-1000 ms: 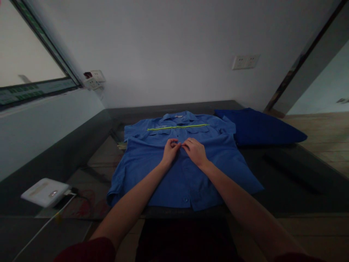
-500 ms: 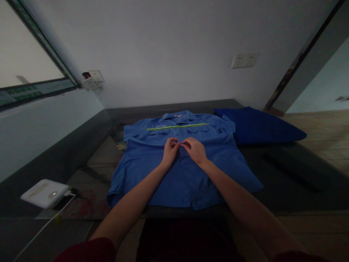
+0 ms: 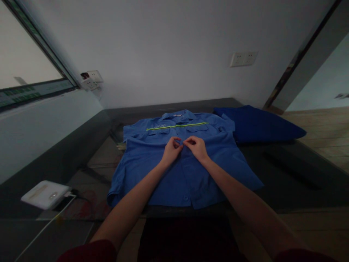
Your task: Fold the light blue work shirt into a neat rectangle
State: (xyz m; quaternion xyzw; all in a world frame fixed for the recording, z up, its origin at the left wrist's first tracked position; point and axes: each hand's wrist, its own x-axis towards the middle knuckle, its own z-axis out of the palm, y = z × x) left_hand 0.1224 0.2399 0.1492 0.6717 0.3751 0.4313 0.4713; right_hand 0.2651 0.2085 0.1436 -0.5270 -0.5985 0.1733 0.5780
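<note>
A blue work shirt (image 3: 152,163) with a yellow-green reflective stripe across the chest lies flat, front up, collar away from me, on a dark table (image 3: 286,182). My left hand (image 3: 171,150) and my right hand (image 3: 196,147) meet at the shirt's middle placket, just below the chest pockets. Both pinch the fabric there with fingertips almost touching. Whatever lies under my fingers is hidden.
A folded dark blue garment (image 3: 259,125) lies right of the shirt at the back. A white device (image 3: 45,194) with a cable sits at the table's left front. Wall sockets (image 3: 91,80) are at the left corner, more sockets (image 3: 242,59) on the back wall.
Both hands have shifted slightly up the placket toward the collar. The shirt has stayed in place.
</note>
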